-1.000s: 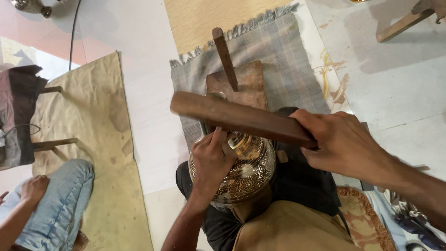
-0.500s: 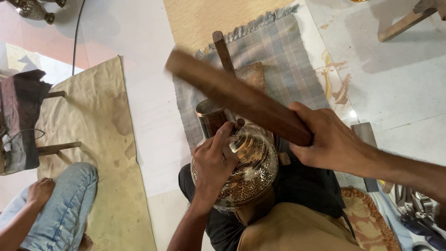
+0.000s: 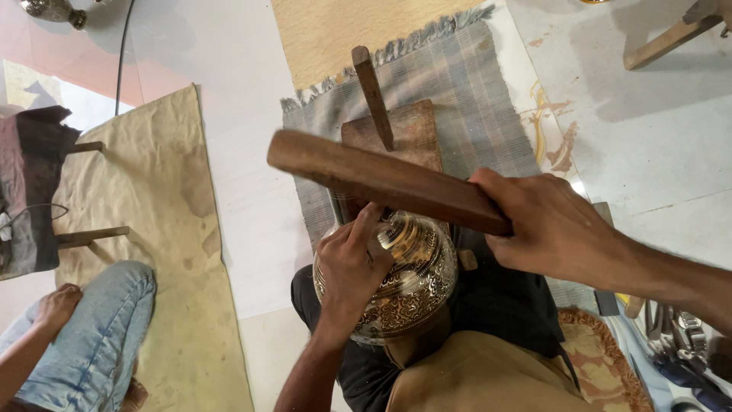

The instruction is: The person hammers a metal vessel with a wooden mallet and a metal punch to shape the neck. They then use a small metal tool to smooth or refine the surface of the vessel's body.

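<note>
The left hand [image 3: 352, 268] covers the left side of the engraved metal pot [image 3: 415, 278] — any tool under its fingers is hidden; another person's leg [image 3: 95, 336], lower left, is cut off.

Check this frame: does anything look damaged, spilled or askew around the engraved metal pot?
Nothing stands out on the metal pot, steadied by the left hand, or the wooden mallet in the right hand. Only the tan floor cloth shows dark stains, and the floor has orange marks.
</note>
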